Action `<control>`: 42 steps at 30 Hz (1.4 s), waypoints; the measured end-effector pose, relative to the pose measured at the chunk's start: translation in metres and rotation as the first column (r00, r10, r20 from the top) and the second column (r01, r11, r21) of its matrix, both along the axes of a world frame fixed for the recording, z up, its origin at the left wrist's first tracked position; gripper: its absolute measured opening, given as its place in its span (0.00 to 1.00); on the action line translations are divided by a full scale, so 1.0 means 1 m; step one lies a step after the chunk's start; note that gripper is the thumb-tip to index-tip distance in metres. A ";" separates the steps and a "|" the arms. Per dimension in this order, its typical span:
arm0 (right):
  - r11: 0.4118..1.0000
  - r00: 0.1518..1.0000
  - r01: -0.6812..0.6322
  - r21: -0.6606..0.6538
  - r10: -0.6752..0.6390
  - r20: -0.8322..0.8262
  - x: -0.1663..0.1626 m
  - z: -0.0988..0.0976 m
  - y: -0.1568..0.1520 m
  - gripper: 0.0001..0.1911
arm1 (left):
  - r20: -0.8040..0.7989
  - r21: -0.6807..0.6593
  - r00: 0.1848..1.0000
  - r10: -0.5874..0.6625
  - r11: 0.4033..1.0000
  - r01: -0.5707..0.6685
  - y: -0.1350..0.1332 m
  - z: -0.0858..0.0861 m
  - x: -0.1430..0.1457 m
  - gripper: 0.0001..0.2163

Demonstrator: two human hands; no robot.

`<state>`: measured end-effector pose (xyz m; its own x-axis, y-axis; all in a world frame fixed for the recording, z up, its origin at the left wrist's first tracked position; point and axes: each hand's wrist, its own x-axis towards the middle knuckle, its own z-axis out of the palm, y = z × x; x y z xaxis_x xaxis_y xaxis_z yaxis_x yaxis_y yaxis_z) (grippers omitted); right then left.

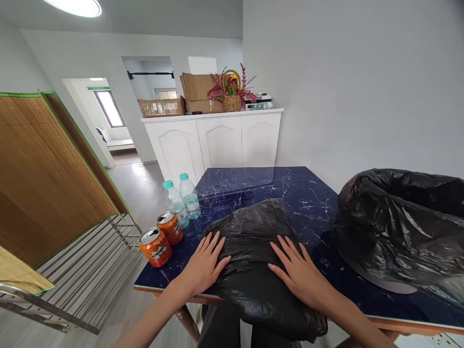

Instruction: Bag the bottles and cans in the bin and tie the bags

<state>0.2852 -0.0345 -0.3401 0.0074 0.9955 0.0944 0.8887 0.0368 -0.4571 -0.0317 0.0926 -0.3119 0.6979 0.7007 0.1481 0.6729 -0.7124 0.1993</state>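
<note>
A black plastic bag (250,261) lies flattened on the blue marble-patterned table (306,203), its near end hanging over the front edge above my lap. My left hand (207,261) rests on the bag's left side with fingers spread. On the right side, my right hand (295,270) lies flat with its fingers apart. Neither hand grips anything. Left of my left hand stand two orange Mirinda cans (155,247). Behind them are two clear plastic bottles (190,197) with teal caps. Whether the bag contains anything is hidden.
A bin lined with a black bag (391,232) stands at the table's right. On the left is a metal rack (90,270) with a bamboo mat (47,164). A white cabinet (224,145) behind the table carries cardboard boxes (163,107) and a flower basket (232,102).
</note>
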 end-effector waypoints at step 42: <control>0.941 0.962 -0.259 0.220 0.229 0.151 -0.066 0.033 0.050 0.36 | -0.015 0.257 0.939 -0.345 0.906 0.337 -0.036 0.043 0.011 0.25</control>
<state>0.2188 0.0153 -0.3075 -0.2590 0.9145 0.3108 0.8869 0.3526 -0.2984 -0.0210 0.0567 -0.2690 0.8799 0.3576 0.3129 0.3766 -0.9264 -0.0004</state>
